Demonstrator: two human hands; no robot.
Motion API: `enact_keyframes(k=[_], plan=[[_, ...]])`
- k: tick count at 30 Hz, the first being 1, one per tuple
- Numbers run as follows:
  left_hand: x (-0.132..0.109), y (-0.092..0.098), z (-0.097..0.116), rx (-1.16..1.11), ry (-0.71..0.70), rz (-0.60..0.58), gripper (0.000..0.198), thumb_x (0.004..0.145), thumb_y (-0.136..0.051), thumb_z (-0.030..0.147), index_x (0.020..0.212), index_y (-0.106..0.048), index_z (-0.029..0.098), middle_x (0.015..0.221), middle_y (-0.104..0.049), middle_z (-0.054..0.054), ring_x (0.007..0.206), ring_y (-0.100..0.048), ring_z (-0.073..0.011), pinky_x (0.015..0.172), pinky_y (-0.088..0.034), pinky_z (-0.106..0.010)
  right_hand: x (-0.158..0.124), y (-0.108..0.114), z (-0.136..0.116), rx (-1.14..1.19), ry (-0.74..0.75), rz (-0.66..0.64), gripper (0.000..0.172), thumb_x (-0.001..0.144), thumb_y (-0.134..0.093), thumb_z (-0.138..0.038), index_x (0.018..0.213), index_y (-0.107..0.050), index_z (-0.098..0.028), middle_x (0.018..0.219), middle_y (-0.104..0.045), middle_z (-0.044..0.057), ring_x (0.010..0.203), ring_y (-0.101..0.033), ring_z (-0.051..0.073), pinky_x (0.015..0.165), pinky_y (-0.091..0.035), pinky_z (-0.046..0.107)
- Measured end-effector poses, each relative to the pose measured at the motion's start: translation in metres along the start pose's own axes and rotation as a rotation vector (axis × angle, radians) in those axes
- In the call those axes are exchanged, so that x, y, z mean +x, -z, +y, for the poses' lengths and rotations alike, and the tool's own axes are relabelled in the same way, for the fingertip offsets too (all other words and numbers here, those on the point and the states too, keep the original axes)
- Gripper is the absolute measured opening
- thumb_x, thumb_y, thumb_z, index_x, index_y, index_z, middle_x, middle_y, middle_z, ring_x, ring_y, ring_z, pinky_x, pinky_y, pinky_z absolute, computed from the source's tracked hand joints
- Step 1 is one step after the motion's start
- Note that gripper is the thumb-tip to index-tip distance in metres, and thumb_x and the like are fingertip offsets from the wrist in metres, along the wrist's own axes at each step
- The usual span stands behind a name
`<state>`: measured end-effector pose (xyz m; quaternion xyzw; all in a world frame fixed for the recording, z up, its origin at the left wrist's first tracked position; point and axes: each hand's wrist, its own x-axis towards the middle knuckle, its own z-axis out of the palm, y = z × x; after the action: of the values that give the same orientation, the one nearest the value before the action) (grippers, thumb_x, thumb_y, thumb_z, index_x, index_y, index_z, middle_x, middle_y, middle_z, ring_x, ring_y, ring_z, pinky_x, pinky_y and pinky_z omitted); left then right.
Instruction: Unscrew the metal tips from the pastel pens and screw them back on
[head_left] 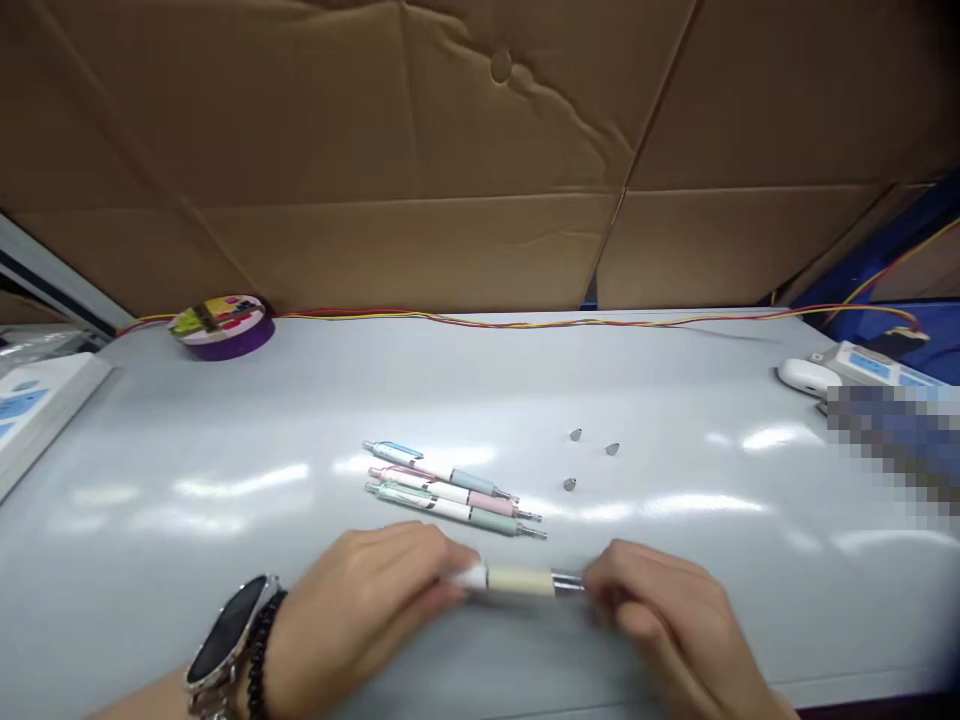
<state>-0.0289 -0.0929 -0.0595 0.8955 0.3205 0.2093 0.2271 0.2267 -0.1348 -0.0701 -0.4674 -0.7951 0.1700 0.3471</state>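
Pen [521,581] between both grips [367,605]

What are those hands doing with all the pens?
A person's left hand holds a pen with a cream grip by its white part. The right hand is at the silver end, too blurred to see exactly how it grips. Beyond them, three other pens lie side by side on the table, with three small silver pieces nearby.

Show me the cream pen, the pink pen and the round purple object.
Cream pen [519,581], head view: its cream section.
Pink pen [454,493], head view: its white barrel.
Round purple object [232,342], head view: its purple side.
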Motion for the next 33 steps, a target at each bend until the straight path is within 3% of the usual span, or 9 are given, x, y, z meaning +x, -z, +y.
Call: enact_keyframes(k=[3, 7, 10, 13, 17, 21, 25, 29, 33], plan=[[0.015, 0.012, -0.018, 0.342, -0.023, 0.155, 0.019, 0.097, -0.036, 0.021, 0.104, -0.053, 0.018, 0.087, -0.062, -0.004, 0.077, -0.055, -0.0197, 0.067, -0.042, -0.029, 0.002, 0.000, 0.007, -0.138, -0.089, 0.136, 0.023, 0.095, -0.037, -0.034, 0.106, -0.052, -0.020, 0.089, -0.062, 0.005, 0.077, -0.058, 0.017, 0.065, -0.047, 0.027], [0.036, 0.023, -0.039, 0.500, 0.015, 0.044, 0.021, 0.095, -0.036, 0.016, 0.098, -0.056, 0.017, 0.086, -0.061, -0.005, 0.077, -0.051, -0.0225, 0.067, -0.042, -0.034, 0.007, -0.009, 0.014, -0.357, -0.076, 0.070, 0.040, 0.093, -0.039, -0.023, 0.133, -0.037, -0.019, 0.133, -0.046, 0.010, 0.121, -0.043, 0.023, 0.094, -0.043, 0.039], [0.040, 0.023, -0.046, 0.478, -0.004, 0.014, 0.024, 0.094, -0.035, 0.013, 0.104, -0.056, 0.018, 0.095, -0.059, -0.006, 0.087, -0.051, -0.0233, 0.073, -0.043, -0.036, 0.006, -0.017, 0.020, -0.421, -0.088, -0.020, 0.045, 0.094, -0.035, -0.021, 0.139, -0.030, -0.020, 0.143, -0.035, 0.008, 0.128, -0.035, 0.022, 0.100, -0.040, 0.041], [0.035, 0.021, -0.044, 0.454, -0.051, 0.033, 0.023, 0.094, -0.036, 0.015, 0.109, -0.054, 0.018, 0.109, -0.054, -0.009, 0.099, -0.048, -0.0243, 0.082, -0.041, -0.039, 0.001, -0.019, 0.026, -0.384, -0.120, -0.046, 0.043, 0.094, -0.033, -0.016, 0.136, -0.035, -0.021, 0.137, -0.044, 0.006, 0.124, -0.041, 0.020, 0.100, -0.040, 0.040], [0.024, 0.016, -0.035, 0.456, -0.219, 0.040, 0.015, 0.094, -0.044, 0.026, 0.096, -0.058, 0.019, 0.114, -0.050, -0.010, 0.106, -0.046, -0.0271, 0.088, -0.038, -0.042, -0.002, -0.016, 0.030, -0.280, -0.159, -0.006, 0.031, 0.092, -0.036, -0.012, 0.117, -0.050, -0.022, 0.112, -0.059, 0.005, 0.105, -0.053, 0.019, 0.089, -0.046, 0.037], [0.021, 0.007, -0.031, 0.507, -0.231, 0.079, 0.016, 0.093, -0.045, 0.023, 0.085, -0.057, 0.017, 0.111, -0.053, -0.010, 0.107, -0.046, -0.0275, 0.089, -0.039, -0.041, 0.002, -0.010, 0.026, -0.211, -0.202, -0.003, 0.017, 0.092, -0.040, -0.019, 0.096, -0.055, -0.024, 0.094, -0.061, 0.003, 0.087, -0.060, 0.018, 0.074, -0.050, 0.032], [0.022, 0.003, -0.028, 0.471, -0.241, 0.098, 0.018, 0.094, -0.043, 0.022, 0.081, -0.055, 0.017, 0.111, -0.054, -0.010, 0.108, -0.045, -0.0267, 0.090, -0.038, -0.040, 0.005, 0.000, 0.020, -0.169, -0.256, -0.052, 0.011, 0.092, -0.045, -0.025, 0.088, -0.055, -0.025, 0.079, -0.061, -0.002, 0.069, -0.061, 0.014, 0.060, -0.049, 0.025], [0.020, 0.004, -0.020, 0.278, -0.221, 0.074, 0.020, 0.098, -0.037, 0.027, 0.088, -0.051, 0.018, 0.098, -0.057, -0.007, 0.094, -0.050, -0.0227, 0.081, -0.039, -0.035, 0.001, 0.009, 0.015, -0.106, -0.166, 0.084, 0.006, 0.090, -0.049, -0.024, 0.089, -0.055, -0.026, 0.074, -0.062, -0.004, 0.062, -0.061, 0.011, 0.056, -0.048, 0.020], [0.016, 0.003, -0.008, 0.042, -0.077, 0.000, 0.025, 0.100, -0.025, 0.033, 0.091, -0.045, 0.021, 0.077, -0.055, 0.000, 0.069, -0.050, -0.0165, 0.066, -0.040, -0.027, -0.006, 0.010, 0.012, 0.008, -0.094, 0.174, 0.013, 0.084, -0.056, -0.018, 0.094, -0.057, -0.026, 0.079, -0.066, -0.002, 0.067, -0.064, 0.013, 0.058, -0.050, 0.019]])
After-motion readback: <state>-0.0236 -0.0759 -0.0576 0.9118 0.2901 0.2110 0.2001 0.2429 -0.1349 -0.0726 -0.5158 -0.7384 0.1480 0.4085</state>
